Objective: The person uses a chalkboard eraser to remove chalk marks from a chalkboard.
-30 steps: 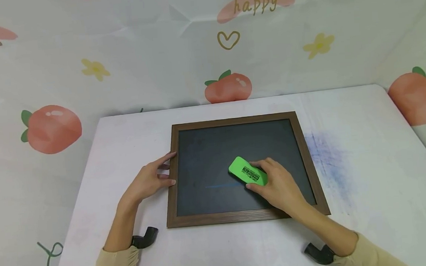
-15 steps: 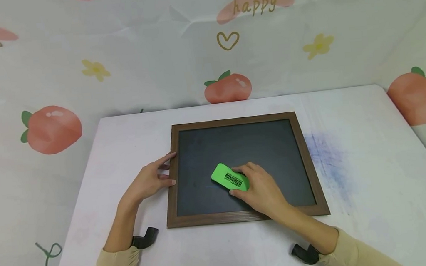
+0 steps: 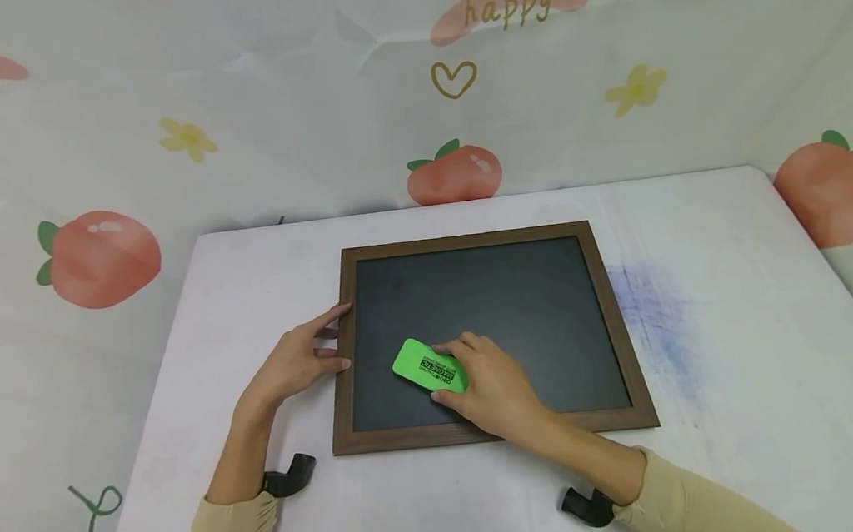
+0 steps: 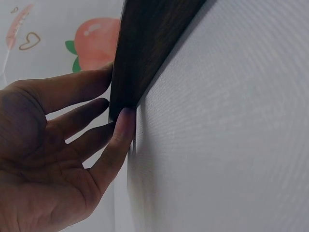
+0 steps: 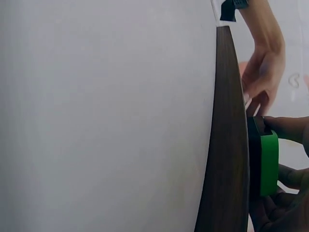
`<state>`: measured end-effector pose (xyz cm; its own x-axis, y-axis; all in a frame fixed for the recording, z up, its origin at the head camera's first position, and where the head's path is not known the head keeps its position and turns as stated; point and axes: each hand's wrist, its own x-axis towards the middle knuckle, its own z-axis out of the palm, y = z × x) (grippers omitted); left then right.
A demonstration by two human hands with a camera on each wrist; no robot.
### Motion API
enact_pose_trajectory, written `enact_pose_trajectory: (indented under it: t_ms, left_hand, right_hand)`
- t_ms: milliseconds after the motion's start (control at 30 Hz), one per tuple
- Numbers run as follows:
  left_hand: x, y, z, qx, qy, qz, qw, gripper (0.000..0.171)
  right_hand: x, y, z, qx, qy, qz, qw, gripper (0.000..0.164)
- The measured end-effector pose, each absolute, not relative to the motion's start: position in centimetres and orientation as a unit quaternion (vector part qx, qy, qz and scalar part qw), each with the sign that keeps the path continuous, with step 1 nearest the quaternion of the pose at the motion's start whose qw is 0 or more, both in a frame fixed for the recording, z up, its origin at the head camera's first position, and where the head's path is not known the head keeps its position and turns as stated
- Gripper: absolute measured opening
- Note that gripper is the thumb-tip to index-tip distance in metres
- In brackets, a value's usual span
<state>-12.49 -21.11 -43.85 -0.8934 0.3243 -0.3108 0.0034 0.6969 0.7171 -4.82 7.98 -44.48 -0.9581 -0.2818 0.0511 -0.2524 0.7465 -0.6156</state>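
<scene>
A blackboard [image 3: 543, 315] in a brown wooden frame lies on the white table. My right hand [image 3: 492, 390] grips a green board eraser [image 3: 421, 367] between thumb and fingers, low on the left half of the board. In the right wrist view, the dark underside of the eraser [image 5: 269, 164] faces the board, and the fingers curl along its sides. Against the frame's left edge rests my left hand [image 3: 295, 364], its fingers spread and fairly straight. The left wrist view shows those fingertips touching the frame's side [image 4: 140, 53]. Whatever lies beneath the eraser is hidden.
Blue smudges [image 3: 657, 323] stain the table right of the board. Behind the table hangs a pale cloth [image 3: 311, 141] printed with peaches, flowers and hearts. Black curved pieces sit at the left cuff [image 3: 293, 475] and the right cuff [image 3: 588, 508].
My right hand has slid the eraser left and slightly toward me across the board. A blue line seen at first on the board no longer shows. My left hand has stayed in place.
</scene>
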Motion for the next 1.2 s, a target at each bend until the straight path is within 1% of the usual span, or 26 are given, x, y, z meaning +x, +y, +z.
enact_pose_trajectory:
  t_ms: [167,433,733,967,1200]
  left_hand:
    - [-12.4,-21.1,-43.8,0.089,0.897,0.378,0.212,0.085]
    - [-12.4,-21.2,-43.9,0.084,0.9,0.374,0.208,0.085]
    - [-12.4,-21.1,-44.0,0.09,0.897,0.379,0.207,0.085]
    - [-12.4,-21.0,-43.9,0.09,0.897,0.377,0.211,0.085]
    - [-12.5,-21.1,-43.9,0.094,0.899,0.372,0.212,0.086]
  right_hand:
    - [-4.6,6.6,-44.4,-0.176,0.93,-0.323,0.025,0.057]
    - [-4.4,5.6,-44.7,-0.204,0.925,-0.322,0.006,0.057]
    - [-4.4,5.7,-44.7,-0.199,0.933,-0.299,-0.001,0.055]
    - [-4.4,6.4,-44.5,-0.17,0.945,-0.278,0.017,0.055]
    - [-4.6,8.6,-44.1,-0.135,0.952,-0.274,0.031,0.055]
